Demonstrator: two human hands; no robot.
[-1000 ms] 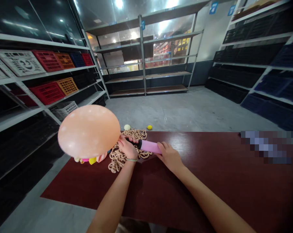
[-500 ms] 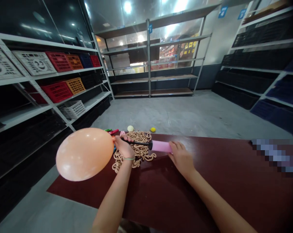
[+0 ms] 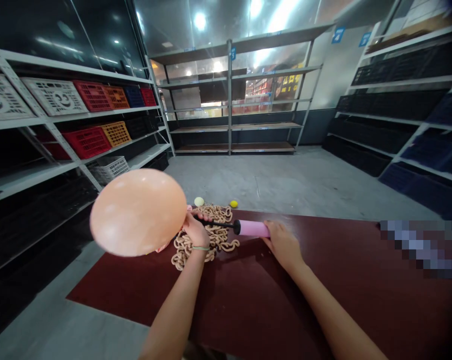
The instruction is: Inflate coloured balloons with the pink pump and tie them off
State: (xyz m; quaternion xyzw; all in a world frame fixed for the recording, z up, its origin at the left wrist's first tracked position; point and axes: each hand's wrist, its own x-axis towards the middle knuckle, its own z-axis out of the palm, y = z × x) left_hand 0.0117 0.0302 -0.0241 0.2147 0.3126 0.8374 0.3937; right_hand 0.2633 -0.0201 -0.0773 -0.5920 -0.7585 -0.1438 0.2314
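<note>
A round peach balloon (image 3: 138, 212) swells out to the left of my left hand (image 3: 196, 232), which is closed around its neck at the black nozzle of a hand pump (image 3: 214, 222). My right hand (image 3: 282, 245) grips the far end of the pump's pink barrel (image 3: 252, 228). Between my hands, a black rod shows. Under my left wrist lies a tangled heap of tan chain-like links (image 3: 207, 245) on a dark red table top (image 3: 248, 300). The balloon hides whatever lies behind it, apart from a bit of pink at its lower edge.
A pale ball (image 3: 199, 201) and a yellow ball (image 3: 233, 203) lie just beyond the table's far edge. Metal shelves with white, red and orange crates (image 3: 87, 142) stand on the left. More shelving stands behind and to the right.
My right hand has slid rightward, drawing the pink barrel away from my left hand and showing more black rod. The balloon looks rounder. The whole view has shifted slightly.
</note>
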